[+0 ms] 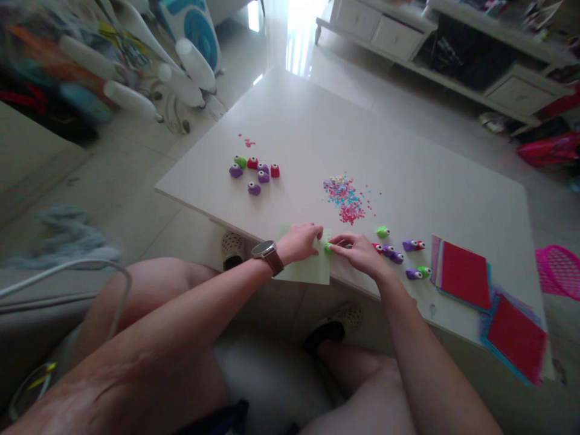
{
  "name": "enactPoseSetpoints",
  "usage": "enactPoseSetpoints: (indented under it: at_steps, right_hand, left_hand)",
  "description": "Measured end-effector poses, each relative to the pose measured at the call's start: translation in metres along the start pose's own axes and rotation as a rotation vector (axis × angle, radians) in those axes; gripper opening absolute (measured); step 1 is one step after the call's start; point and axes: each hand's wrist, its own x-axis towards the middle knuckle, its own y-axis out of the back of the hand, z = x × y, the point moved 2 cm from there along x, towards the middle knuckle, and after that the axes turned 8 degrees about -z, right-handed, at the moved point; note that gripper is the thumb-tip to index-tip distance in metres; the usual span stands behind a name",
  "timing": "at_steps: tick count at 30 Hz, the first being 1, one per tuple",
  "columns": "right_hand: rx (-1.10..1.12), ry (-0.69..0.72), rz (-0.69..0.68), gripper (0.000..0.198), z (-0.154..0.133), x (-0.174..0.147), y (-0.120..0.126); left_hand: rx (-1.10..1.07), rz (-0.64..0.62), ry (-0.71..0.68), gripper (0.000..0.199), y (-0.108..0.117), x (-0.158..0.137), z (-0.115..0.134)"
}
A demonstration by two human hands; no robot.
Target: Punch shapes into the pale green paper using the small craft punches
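Observation:
A pale green sheet of paper (312, 270) lies at the table's near edge and sticks out over it. My left hand (299, 240), its fingers curled, rests on the sheet and holds it. In my right hand (360, 255) a small green craft punch (327, 247) is gripped between thumb and fingers at the paper's right edge. Whether the paper sits in its slot is too small to tell. Beyond my hands is a pile of coloured paper confetti (347, 199). Beside my right hand stand several purple, red and green punches, including a lone green punch (383, 232).
More punches (263, 176) cluster at the table's left, near a few pink paper bits (249, 143). Two stacks of coloured paper, one red-topped stack (466, 275) and another red-topped stack (516, 338), lie at the right. A pink basket (559, 272) stands past the table (430, 181).

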Motion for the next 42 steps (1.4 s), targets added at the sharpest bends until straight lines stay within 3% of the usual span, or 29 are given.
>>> enactPoseSetpoints:
  at_steps: [21, 25, 29, 36, 42]
  right_hand:
    - [0.011, 0.005, 0.002, 0.023, 0.006, 0.003, 0.001]
    - [0.035, -0.042, 0.017, 0.021, 0.007, 0.006, -0.001]
    - [0.055, -0.105, 0.030, 0.014, 0.004, 0.010, -0.004]
    - [0.061, -0.229, 0.067, 0.012, -0.007, 0.013, -0.004]
    - [0.016, -0.256, 0.096, 0.017, -0.007, 0.020, -0.011]
  left_hand:
    - [0.022, -0.021, 0.016, 0.035, 0.000, 0.002, 0.000]
    - [0.038, -0.024, 0.008, 0.035, 0.002, 0.000, 0.005]
    - [0.062, -0.014, 0.036, 0.054, 0.003, 0.000, 0.012]
    - [0.087, -0.061, 0.087, 0.065, 0.005, 0.003, 0.016]
    - [0.125, -0.030, 0.148, 0.061, 0.001, 0.004, 0.020]
